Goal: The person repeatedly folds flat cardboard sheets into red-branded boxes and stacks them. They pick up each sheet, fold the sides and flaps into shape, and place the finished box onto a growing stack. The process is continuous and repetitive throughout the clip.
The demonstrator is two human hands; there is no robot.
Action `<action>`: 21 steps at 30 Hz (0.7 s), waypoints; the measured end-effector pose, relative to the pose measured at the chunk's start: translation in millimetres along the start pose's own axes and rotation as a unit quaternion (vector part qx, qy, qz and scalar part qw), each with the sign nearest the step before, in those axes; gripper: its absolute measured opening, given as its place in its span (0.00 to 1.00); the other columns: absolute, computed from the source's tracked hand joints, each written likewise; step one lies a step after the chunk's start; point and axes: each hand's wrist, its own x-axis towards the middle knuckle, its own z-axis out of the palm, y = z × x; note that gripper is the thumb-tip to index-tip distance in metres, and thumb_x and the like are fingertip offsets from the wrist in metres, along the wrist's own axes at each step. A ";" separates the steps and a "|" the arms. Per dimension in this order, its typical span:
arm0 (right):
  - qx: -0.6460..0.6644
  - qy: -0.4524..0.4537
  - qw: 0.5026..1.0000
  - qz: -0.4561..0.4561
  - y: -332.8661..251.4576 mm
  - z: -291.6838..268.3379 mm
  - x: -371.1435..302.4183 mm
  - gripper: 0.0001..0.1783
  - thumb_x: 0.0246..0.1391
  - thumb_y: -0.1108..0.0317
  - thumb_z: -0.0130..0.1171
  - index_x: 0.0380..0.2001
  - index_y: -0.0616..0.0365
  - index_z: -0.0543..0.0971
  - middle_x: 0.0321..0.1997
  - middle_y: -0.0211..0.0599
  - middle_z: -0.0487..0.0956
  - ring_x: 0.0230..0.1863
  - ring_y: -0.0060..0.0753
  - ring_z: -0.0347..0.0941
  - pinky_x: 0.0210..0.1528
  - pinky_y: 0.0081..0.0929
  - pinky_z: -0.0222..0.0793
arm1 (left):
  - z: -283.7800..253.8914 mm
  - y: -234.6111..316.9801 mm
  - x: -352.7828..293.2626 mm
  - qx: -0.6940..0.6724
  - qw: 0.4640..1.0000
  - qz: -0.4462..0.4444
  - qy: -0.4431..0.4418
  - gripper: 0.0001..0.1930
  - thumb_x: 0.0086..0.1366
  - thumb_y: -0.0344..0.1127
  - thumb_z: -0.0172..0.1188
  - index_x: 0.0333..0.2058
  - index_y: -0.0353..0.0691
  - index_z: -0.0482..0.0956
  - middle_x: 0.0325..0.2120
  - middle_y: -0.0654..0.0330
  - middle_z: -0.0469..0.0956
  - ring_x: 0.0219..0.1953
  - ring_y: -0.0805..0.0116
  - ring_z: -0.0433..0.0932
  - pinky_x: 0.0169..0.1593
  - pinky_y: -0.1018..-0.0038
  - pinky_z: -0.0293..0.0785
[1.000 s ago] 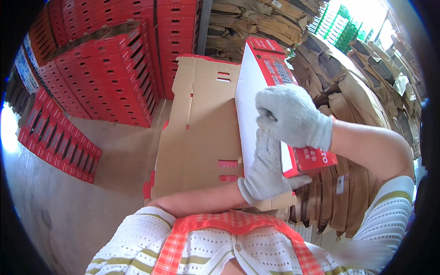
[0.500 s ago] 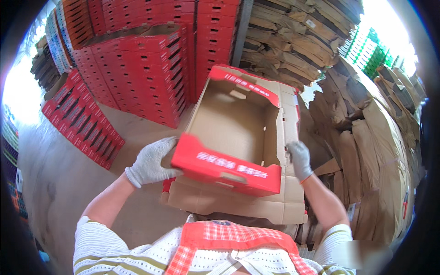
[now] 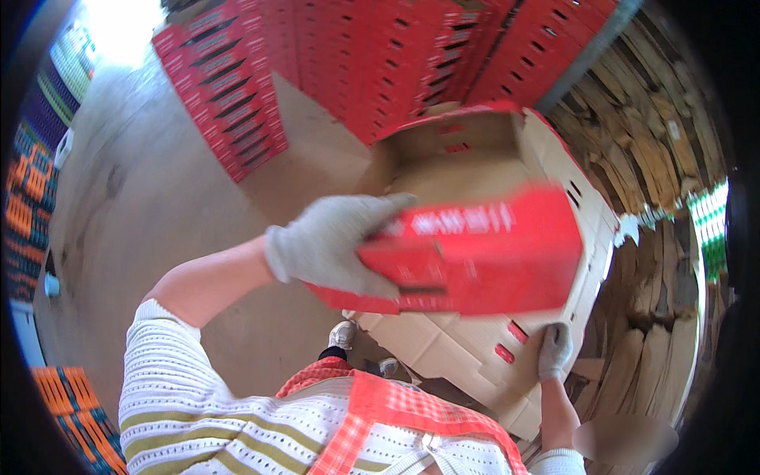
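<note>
A red cardboard box (image 3: pixel 507 257), open at the top with a plain brown inside, is tilted in front of me over a stack of flat cardboard. My left hand (image 3: pixel 336 241), in a pale knit glove, grips the box's near left corner, its thumb reaching over the red wall. Motion blurs the box's printed side. Under and to the right of it lies a flat cardboard blank (image 3: pixel 451 344) with red-edged slots. At the right edge of this blank is my gloved right hand (image 3: pixel 556 352), its fingers curled together on the cardboard.
Tall stacks of red boxes (image 3: pixel 348 55) stand beyond the work. A smaller red stack (image 3: pixel 226 95) rises from the concrete floor (image 3: pixel 142 206) at the left. Bundled brown cardboard (image 3: pixel 633 119) is piled along the right. Orange and dark crates (image 3: pixel 79 412) line the far left.
My view has turned left, so the stacks appear farther right. My left hand has closed on the box and tilted it. My right hand has moved nearer along the blank's edge.
</note>
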 end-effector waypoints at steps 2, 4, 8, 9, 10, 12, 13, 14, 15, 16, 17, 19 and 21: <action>-0.014 -0.016 1.000 0.013 -6.1 -4.7 1.7 0.04 0.56 0.70 0.55 0.30 0.58 0.76 0.29 0.44 0.76 0.32 0.43 0.72 0.39 0.36 0.69 | -7.4 -30.7 -29.9 -0.341 0.915 -0.195 0.086 0.43 0.43 0.44 0.78 0.57 0.33 0.69 0.46 0.55 0.79 0.48 0.65 0.78 0.53 0.69 0.74; -0.035 -0.017 0.999 0.009 -9.7 -7.2 3.3 0.04 0.56 0.70 0.54 0.30 0.59 0.76 0.29 0.44 0.76 0.32 0.43 0.72 0.39 0.36 0.68 | -12.1 -80.2 -54.4 -0.238 0.921 -0.282 0.128 0.44 0.40 0.54 0.78 0.52 0.33 0.72 0.43 0.52 0.80 0.47 0.58 0.79 0.51 0.65 0.74; -0.064 -0.026 0.997 0.021 -13.2 -9.3 5.5 0.07 0.59 0.69 0.52 0.32 0.60 0.76 0.30 0.45 0.75 0.33 0.44 0.71 0.40 0.37 0.67 | 24.1 -185.1 -105.5 0.044 0.909 -0.408 0.072 0.41 0.42 0.59 0.73 0.48 0.35 0.74 0.45 0.47 0.79 0.49 0.49 0.77 0.53 0.61 0.70; -0.065 -0.035 0.997 0.035 -14.0 -9.5 5.7 0.07 0.60 0.69 0.52 0.32 0.61 0.76 0.30 0.45 0.75 0.33 0.44 0.71 0.40 0.37 0.67 | 38.2 -206.8 -118.6 0.061 0.907 -0.413 0.055 0.41 0.43 0.60 0.71 0.49 0.36 0.73 0.47 0.47 0.78 0.51 0.47 0.75 0.56 0.58 0.68; -0.075 -0.047 0.994 0.060 -15.6 -9.7 5.8 0.09 0.62 0.67 0.51 0.33 0.62 0.76 0.31 0.46 0.76 0.34 0.45 0.72 0.41 0.38 0.67 | 48.7 -227.4 -131.3 0.140 0.889 -0.434 -0.031 0.46 0.45 0.62 0.69 0.57 0.37 0.67 0.54 0.45 0.72 0.58 0.49 0.70 0.61 0.55 0.62; -0.084 -0.057 0.994 0.046 -18.7 -10.4 4.9 0.10 0.62 0.66 0.51 0.34 0.62 0.76 0.32 0.46 0.76 0.35 0.45 0.72 0.42 0.37 0.67 | 79.1 -250.8 -153.3 0.234 0.840 -0.485 -0.070 0.50 0.46 0.61 0.69 0.63 0.38 0.61 0.59 0.44 0.67 0.61 0.51 0.66 0.64 0.54 0.58; -0.100 -0.043 0.992 0.061 -20.1 -10.8 3.7 0.10 0.62 0.66 0.50 0.34 0.63 0.76 0.33 0.46 0.77 0.35 0.45 0.72 0.42 0.37 0.67 | 91.4 -258.9 -157.4 0.275 0.801 -0.520 -0.111 0.53 0.46 0.61 0.68 0.65 0.38 0.57 0.61 0.43 0.65 0.63 0.51 0.64 0.65 0.53 0.56; -0.091 -0.046 0.994 0.048 -21.5 -12.2 2.6 0.10 0.62 0.66 0.50 0.35 0.63 0.76 0.34 0.46 0.77 0.37 0.45 0.73 0.44 0.37 0.67 | 101.2 -266.3 -151.9 0.210 0.814 -0.534 -0.092 0.54 0.51 0.58 0.67 0.68 0.38 0.50 0.65 0.42 0.59 0.66 0.48 0.60 0.67 0.56 0.55; -0.089 -0.034 0.994 0.051 -22.8 -13.1 1.1 0.11 0.62 0.66 0.50 0.37 0.63 0.76 0.36 0.46 0.77 0.39 0.45 0.73 0.45 0.36 0.67 | 111.0 -266.2 -143.4 0.149 0.861 -0.486 -0.024 0.52 0.53 0.57 0.66 0.68 0.36 0.50 0.65 0.42 0.59 0.66 0.46 0.60 0.68 0.57 0.55; -0.089 -0.021 0.994 0.058 -23.4 -15.3 0.6 0.11 0.62 0.66 0.50 0.38 0.63 0.77 0.37 0.47 0.77 0.40 0.45 0.73 0.47 0.35 0.67 | 119.4 -263.4 -128.0 0.095 0.893 -0.439 0.032 0.50 0.55 0.56 0.65 0.68 0.35 0.50 0.65 0.42 0.59 0.66 0.45 0.59 0.68 0.58 0.55; -0.092 -0.005 0.993 0.071 -23.8 -16.3 -0.2 0.12 0.62 0.66 0.50 0.40 0.63 0.77 0.39 0.47 0.78 0.42 0.45 0.73 0.49 0.35 0.67 | 126.7 -256.6 -106.3 0.032 0.921 -0.378 0.087 0.48 0.58 0.54 0.63 0.68 0.34 0.50 0.65 0.42 0.59 0.66 0.43 0.59 0.68 0.59 0.55; -0.118 0.044 0.981 0.150 -20.8 -18.8 1.3 0.14 0.62 0.64 0.50 0.43 0.64 0.76 0.46 0.47 0.77 0.49 0.46 0.71 0.55 0.35 0.65 | 138.8 -230.9 -51.7 -0.001 0.955 -0.239 0.175 0.46 0.61 0.54 0.60 0.67 0.31 0.49 0.65 0.41 0.58 0.67 0.42 0.57 0.68 0.60 0.55; -0.175 0.085 0.948 0.252 -12.4 -20.6 6.4 0.26 0.60 0.54 0.53 0.54 0.61 0.74 0.56 0.52 0.73 0.59 0.50 0.67 0.61 0.39 0.61 | 149.5 -195.1 11.6 -0.017 0.966 -0.135 0.220 0.46 0.63 0.55 0.58 0.67 0.30 0.48 0.65 0.39 0.58 0.67 0.42 0.57 0.68 0.61 0.55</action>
